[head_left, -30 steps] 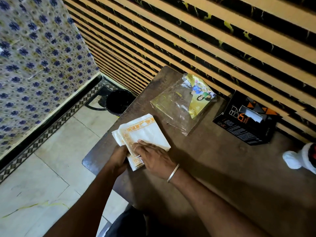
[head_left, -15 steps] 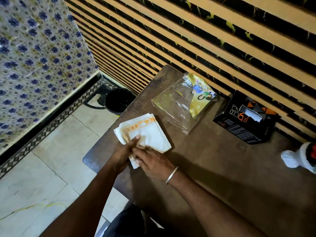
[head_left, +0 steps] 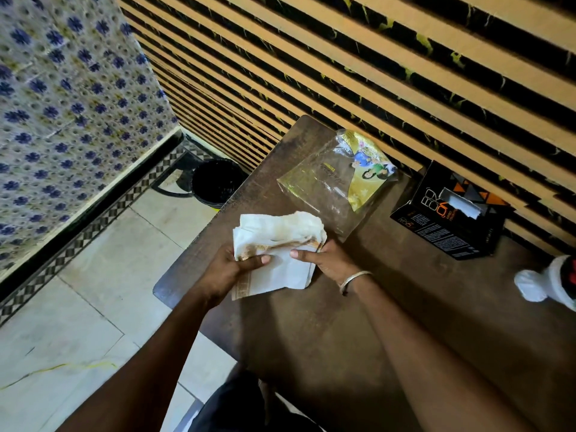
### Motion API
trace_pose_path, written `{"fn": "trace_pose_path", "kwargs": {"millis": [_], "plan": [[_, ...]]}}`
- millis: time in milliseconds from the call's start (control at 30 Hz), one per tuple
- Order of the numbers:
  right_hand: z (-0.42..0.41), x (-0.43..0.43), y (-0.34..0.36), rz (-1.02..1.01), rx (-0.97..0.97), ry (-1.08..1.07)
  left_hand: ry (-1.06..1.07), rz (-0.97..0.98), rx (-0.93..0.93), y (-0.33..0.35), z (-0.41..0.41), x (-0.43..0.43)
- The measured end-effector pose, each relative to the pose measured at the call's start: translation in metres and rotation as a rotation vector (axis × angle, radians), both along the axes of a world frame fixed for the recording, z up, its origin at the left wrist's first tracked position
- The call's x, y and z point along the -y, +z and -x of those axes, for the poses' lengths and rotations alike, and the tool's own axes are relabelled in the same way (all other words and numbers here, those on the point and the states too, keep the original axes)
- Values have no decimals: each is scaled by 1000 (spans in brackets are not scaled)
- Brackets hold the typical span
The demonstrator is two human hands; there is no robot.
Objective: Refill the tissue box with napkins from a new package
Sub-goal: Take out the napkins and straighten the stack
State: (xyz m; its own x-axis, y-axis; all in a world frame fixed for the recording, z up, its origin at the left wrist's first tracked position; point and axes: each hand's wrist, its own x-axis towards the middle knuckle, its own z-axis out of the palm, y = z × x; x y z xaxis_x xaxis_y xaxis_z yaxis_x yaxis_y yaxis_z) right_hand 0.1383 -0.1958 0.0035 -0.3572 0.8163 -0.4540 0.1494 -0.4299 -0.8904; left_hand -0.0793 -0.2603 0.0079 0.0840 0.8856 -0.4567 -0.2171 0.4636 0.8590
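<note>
A stack of white napkins [head_left: 280, 238] with orange borders is lifted off the brown table [head_left: 374, 322] near its left end. My left hand [head_left: 230, 269] grips the stack's left edge, thumb on top. My right hand [head_left: 327, 263] grips the right edge, thumb on top. The far ends of the napkins curl and blur. An emptied clear plastic package [head_left: 330, 188] with a yellow printed label lies flat just beyond the napkins. The black tissue box [head_left: 448, 219] stands against the wall to the right, with a white tissue showing in its top slot.
A white object [head_left: 542, 282] sits at the table's right edge. A black bin [head_left: 215, 182] stands on the tiled floor left of the table. A slatted wall runs right behind the table. The table's left edge lies under my left hand.
The napkin stack lay flat on the table under both hands; now both hands have picked it up by its sides and raised it slightly toward the package.
</note>
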Motion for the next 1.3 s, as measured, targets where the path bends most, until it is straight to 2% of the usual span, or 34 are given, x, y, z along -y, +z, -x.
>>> {"fn": "trace_pose_path", "kwargs": {"millis": [167, 333, 500, 700, 767, 900, 967, 1067, 1233, 1300], "plan": [[11, 16, -4, -236, 114, -138, 53, -85, -89, -1, 1, -5], [13, 36, -13, -114, 119, -217, 11, -56, -200, -6, -4, -3], [12, 21, -18, -282, 150, -214, 52, -109, -220, -4, -5, -8], [9, 25, -9, -369, 144, -194, 55, -168, -267, 0, -11, -9], [9, 27, -11, -311, 110, -193, 58, -176, -278, 1, -14, -9], [6, 37, -17, -148, 178, -170, 15, -116, -279, -2, -14, -5], [3, 34, -13, -193, 214, -156, 11, -120, -262, -2, -11, -6], [-5, 27, -5, -240, 244, -111, 49, -110, -225, 2, -4, -8], [-9, 25, 5, -335, 285, -140, 280, -86, -440, 8, 2, -7], [-8, 25, 2, -353, 281, -146, 262, -121, -443, 7, 3, -7]]}}
